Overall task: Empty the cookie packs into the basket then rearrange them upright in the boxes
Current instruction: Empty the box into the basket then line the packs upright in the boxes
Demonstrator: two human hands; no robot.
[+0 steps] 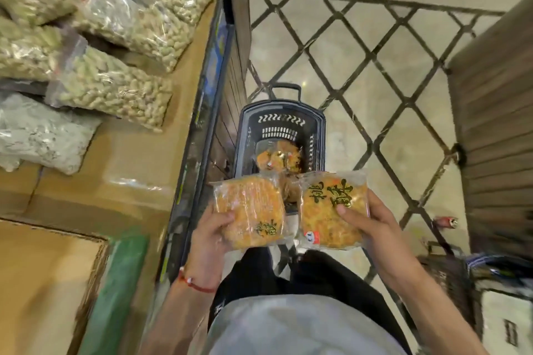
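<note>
My left hand [212, 235] grips a clear pack of orange-brown cookies [253, 207] by its lower left edge, thumb on top. My right hand [372, 225] grips a second cookie pack [326, 210] with black characters and a small red label, thumb pressed on its face. Both packs hang side by side above the near end of a dark plastic basket [248, 135] standing on the floor. Several more cookie packs [278, 157] lie in the basket's bottom. An open cardboard box [43, 262] sits at the lower left on the shelf.
Bags of peanuts [115, 89] and other dry goods lie on cardboard boxes on the shelf [138, 158] to the left. A wooden-slat wall [496, 124] stands at the right. The tiled floor [375, 72] with a diamond pattern stretches ahead. Another container [501, 308] sits at the lower right.
</note>
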